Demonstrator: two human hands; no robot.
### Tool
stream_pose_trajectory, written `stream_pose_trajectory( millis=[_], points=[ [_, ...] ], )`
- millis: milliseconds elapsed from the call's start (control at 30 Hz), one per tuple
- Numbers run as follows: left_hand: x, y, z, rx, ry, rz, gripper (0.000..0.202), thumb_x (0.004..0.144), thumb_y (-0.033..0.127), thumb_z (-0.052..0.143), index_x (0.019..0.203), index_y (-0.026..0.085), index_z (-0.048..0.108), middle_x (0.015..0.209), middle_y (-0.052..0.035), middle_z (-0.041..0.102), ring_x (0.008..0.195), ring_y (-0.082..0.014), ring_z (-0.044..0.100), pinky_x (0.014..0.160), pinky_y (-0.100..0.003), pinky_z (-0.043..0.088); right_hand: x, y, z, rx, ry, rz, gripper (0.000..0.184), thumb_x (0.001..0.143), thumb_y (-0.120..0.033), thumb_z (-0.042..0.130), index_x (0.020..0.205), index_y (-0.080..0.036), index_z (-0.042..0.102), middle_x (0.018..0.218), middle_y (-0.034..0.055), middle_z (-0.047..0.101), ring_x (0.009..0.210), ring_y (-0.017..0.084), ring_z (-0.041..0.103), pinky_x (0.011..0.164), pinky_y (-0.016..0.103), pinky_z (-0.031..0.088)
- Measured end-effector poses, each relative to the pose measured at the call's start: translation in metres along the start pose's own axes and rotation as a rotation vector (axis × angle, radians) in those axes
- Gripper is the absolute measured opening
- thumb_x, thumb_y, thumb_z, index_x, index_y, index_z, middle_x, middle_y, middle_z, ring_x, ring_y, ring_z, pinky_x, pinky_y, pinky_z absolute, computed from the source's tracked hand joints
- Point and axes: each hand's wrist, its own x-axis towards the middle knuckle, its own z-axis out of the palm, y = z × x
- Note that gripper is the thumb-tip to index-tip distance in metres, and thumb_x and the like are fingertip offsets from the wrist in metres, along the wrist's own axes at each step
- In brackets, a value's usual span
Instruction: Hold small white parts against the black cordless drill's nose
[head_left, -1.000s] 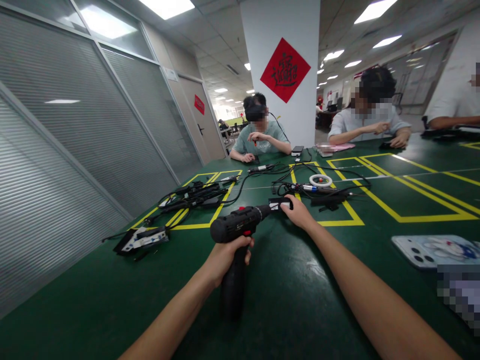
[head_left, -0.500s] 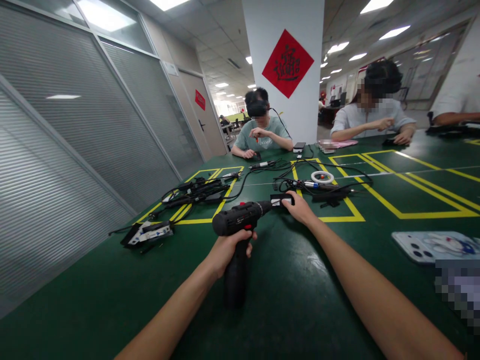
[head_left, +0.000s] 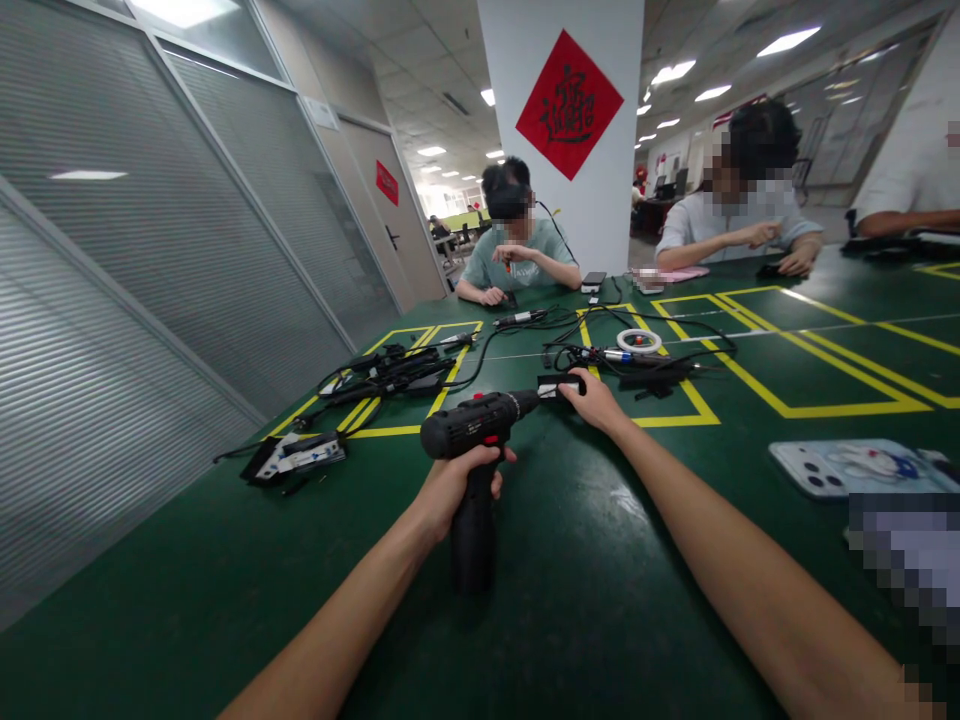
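My left hand (head_left: 452,484) grips the handle of a black cordless drill (head_left: 474,428) with a red switch, its nose pointing right and away over the green table (head_left: 585,590). The drill's tip meets a small black block with a white label (head_left: 559,385). My right hand (head_left: 598,401) rests on that block and holds it down on the table.
A tangle of black cables and tools (head_left: 390,375) lies left of the drill, a black-and-white device (head_left: 294,456) nearer the left edge. More tools and a white tape ring (head_left: 640,341) lie beyond. A phone (head_left: 847,467) lies right. Three people sit across the table.
The view tilted slightly, shifting everything up in the picture. The drill stays against the block and both hands keep their grips.
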Motion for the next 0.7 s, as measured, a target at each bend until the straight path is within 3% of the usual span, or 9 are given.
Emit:
stream_pose_trajectory(
  millis=[700],
  points=[
    [-0.010, 0.001, 0.007, 0.086, 0.050, -0.035, 0.032, 0.079, 0.038, 0.059, 0.092, 0.010, 0.067, 0.053, -0.0041, 0.058, 0.050, -0.0138, 0.050, 0.052, -0.024, 0.038, 0.000, -0.002, 0.005, -0.055, 0.040, 0.031, 0.043, 0.083, -0.048, 0.056, 0.116, -0.020, 0.058, 0.105, 0.0092, 0.064, 0.097, 0.022, 0.061, 0.089, 0.035, 0.046]
  ],
)
